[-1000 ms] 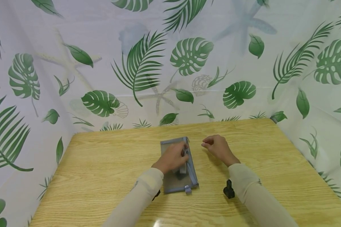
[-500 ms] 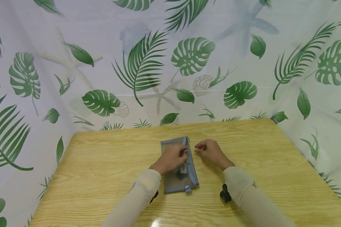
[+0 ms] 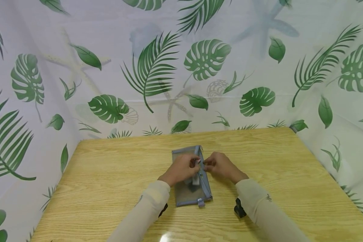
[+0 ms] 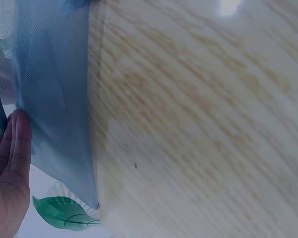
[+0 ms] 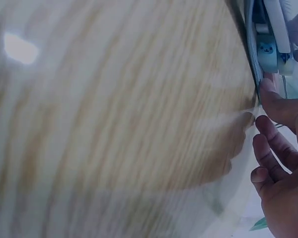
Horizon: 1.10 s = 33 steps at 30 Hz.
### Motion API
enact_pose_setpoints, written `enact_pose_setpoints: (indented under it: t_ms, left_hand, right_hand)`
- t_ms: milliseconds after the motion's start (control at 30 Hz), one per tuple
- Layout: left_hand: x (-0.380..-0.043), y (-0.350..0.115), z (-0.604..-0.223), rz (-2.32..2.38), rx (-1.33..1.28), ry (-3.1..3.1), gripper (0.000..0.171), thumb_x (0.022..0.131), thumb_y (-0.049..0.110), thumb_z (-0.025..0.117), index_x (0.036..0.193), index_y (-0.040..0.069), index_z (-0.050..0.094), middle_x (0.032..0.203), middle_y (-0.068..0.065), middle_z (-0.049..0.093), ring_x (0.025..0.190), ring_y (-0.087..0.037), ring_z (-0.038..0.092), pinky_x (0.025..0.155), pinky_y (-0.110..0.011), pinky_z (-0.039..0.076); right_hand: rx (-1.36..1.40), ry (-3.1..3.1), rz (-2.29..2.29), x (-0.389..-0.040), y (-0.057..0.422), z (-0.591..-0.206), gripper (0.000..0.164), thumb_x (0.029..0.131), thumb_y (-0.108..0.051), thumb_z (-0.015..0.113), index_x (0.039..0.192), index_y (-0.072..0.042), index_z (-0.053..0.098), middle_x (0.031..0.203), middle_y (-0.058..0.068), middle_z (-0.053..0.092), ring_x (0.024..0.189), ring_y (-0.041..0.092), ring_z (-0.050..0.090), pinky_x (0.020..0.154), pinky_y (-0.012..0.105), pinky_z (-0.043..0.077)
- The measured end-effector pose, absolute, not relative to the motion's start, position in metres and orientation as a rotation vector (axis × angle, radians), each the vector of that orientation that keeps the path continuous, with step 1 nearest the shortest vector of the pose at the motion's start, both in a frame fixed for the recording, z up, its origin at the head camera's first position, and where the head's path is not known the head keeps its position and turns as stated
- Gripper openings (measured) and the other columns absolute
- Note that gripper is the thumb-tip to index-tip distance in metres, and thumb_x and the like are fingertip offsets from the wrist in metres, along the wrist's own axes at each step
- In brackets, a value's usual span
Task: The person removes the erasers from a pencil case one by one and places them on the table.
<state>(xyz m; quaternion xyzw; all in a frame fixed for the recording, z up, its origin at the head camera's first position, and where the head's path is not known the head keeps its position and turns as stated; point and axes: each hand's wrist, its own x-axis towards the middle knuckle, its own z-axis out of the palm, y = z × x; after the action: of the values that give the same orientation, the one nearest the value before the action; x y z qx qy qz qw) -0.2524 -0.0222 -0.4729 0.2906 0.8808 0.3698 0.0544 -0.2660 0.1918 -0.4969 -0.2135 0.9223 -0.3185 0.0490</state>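
Note:
A grey-blue mesh zipper pouch (image 3: 186,196) lies on the wooden table, its zipper side to the right. My left hand (image 3: 181,168) reaches over it and pinches one edge of the opening between thumb and fingers. In the left wrist view, that hand (image 4: 12,158) grips a fold of the mesh. My right hand (image 3: 222,166) pinches the opposite edge at the right side. In the right wrist view, the thumb of my right hand (image 5: 283,148) lies against the pouch's rim, other fingers curled below. Inside the parted opening show a light-blue piece with a small face print (image 5: 267,52) and a white piece (image 5: 278,25).
The wooden table (image 3: 124,174) runs back to a white leaf-printed sheet (image 3: 157,124) that encloses it at the back and both sides. A small fabric tab (image 3: 201,202) sticks out from the pouch's near edge.
My right hand has moved left and slightly nearer, from apart on the table to the pouch's right edge. The left hand has stayed on the pouch, shifting slightly.

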Motion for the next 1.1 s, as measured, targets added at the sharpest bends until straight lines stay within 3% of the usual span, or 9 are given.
enact_pose_setpoints:
  t_ms: [300,533,633,800,933,1100]
  left_hand:
    - [-0.248,-0.021,-0.470,1.201,0.766,2.737,0.023,0.094,0.016,0.066,0.111,0.002,0.074,0.092,-0.002,0.072,0.076,-0.007,0.065,0.067,-0.023,0.054]
    - [-0.246,-0.019,-0.468,1.256,0.584,2.864,0.021,0.091,0.028,0.076,0.094,0.007,0.072,0.080,0.001,0.069,0.065,-0.006,0.061,0.057,-0.023,0.051]
    - [-0.245,-0.023,-0.467,1.263,0.603,2.848,0.016,0.091,0.021,0.074,0.097,0.007,0.069,0.079,0.002,0.067,0.064,-0.007,0.060,0.056,-0.023,0.050]
    - [-0.242,-0.032,-0.464,1.272,0.694,2.788,0.013,0.094,0.012,0.065,0.105,0.006,0.067,0.080,-0.001,0.064,0.063,-0.011,0.055,0.054,-0.024,0.046]
    - [-0.240,-0.039,-0.464,1.300,0.741,2.730,0.018,0.099,0.008,0.057,0.114,0.005,0.066,0.083,-0.005,0.066,0.059,-0.011,0.050,0.051,-0.025,0.041]
    - [-0.240,-0.046,-0.469,1.262,0.818,2.683,0.033,0.104,0.001,0.046,0.126,0.011,0.069,0.067,-0.002,0.052,0.046,-0.008,0.032,0.044,-0.023,0.030]
  right_hand:
    - [-0.901,2.816,-0.725,-0.267,0.189,-0.485,0.011,0.090,-0.011,0.078,0.092,-0.001,0.082,0.074,-0.001,0.060,0.068,0.010,0.046,0.066,0.029,0.044]
    - [-0.959,2.856,-0.619,-0.270,0.182,-0.478,0.006,0.087,-0.009,0.080,0.083,-0.004,0.082,0.069,-0.003,0.068,0.061,0.006,0.044,0.062,0.027,0.044]
    - [-0.929,2.830,-0.618,-0.271,0.180,-0.475,0.010,0.088,-0.008,0.079,0.079,-0.004,0.081,0.068,-0.001,0.070,0.055,0.007,0.040,0.059,0.026,0.041]
    - [-0.848,2.810,-0.612,-0.272,0.180,-0.473,0.008,0.089,-0.009,0.079,0.089,-0.002,0.083,0.088,0.009,0.077,0.059,0.008,0.046,0.061,0.028,0.043]
    - [-0.786,2.801,-0.601,-0.271,0.180,-0.474,0.011,0.089,-0.010,0.079,0.095,-0.002,0.082,0.100,0.013,0.076,0.063,0.010,0.051,0.063,0.029,0.045]
    - [-0.737,2.784,-0.587,-0.270,0.180,-0.476,0.014,0.089,-0.010,0.079,0.099,-0.001,0.081,0.103,0.014,0.076,0.069,0.010,0.058,0.066,0.030,0.049]
